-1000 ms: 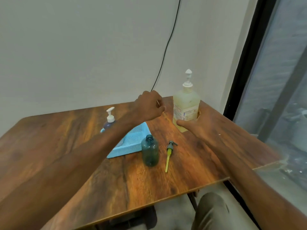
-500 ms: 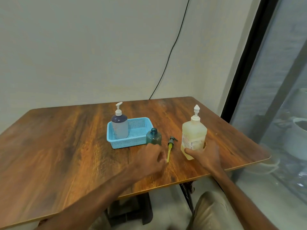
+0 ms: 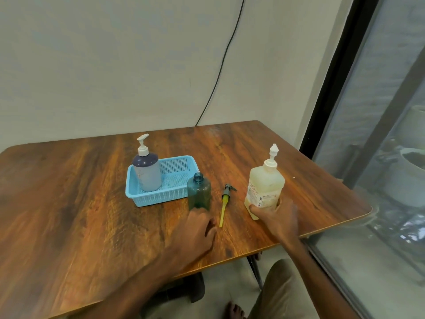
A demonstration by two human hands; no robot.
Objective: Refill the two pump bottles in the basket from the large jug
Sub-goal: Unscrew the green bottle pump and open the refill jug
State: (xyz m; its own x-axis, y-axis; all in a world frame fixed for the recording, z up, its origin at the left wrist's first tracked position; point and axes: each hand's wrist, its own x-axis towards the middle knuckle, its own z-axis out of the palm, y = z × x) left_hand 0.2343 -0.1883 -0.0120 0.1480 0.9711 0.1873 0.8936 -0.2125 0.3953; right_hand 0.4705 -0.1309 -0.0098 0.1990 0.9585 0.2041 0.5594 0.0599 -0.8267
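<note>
The large jug (image 3: pixel 264 187) is a squarish, translucent bottle of pale yellow liquid with a white pump top and a printed label low on its front. It stands upright on the wooden table (image 3: pixel 80 215), its long axis vertical and the pump pointing straight up. The right hand (image 3: pixel 279 221) is wrapped around its base from the near side, thumb across the front.

At about 9 o'clock from the jug lies a loose pump (image 3: pixel 225 202), grey head and yellow dip tube, flat on the table; its long axis runs roughly 12 to 6, head at the far end. Further toward 9 o'clock stands a small teal bottle (image 3: pixel 199 192), upright, neck open. The left hand (image 3: pixel 195 236) rests at its base, fingers loosely curled and touching it; whether they grip it I cannot tell.

At 10 o'clock from the teal bottle and touching it, a light blue basket (image 3: pixel 161 198) holds a grey-purple pump bottle (image 3: pixel 147 172), upright, its white nozzle pointing toward 1 o'clock.
</note>
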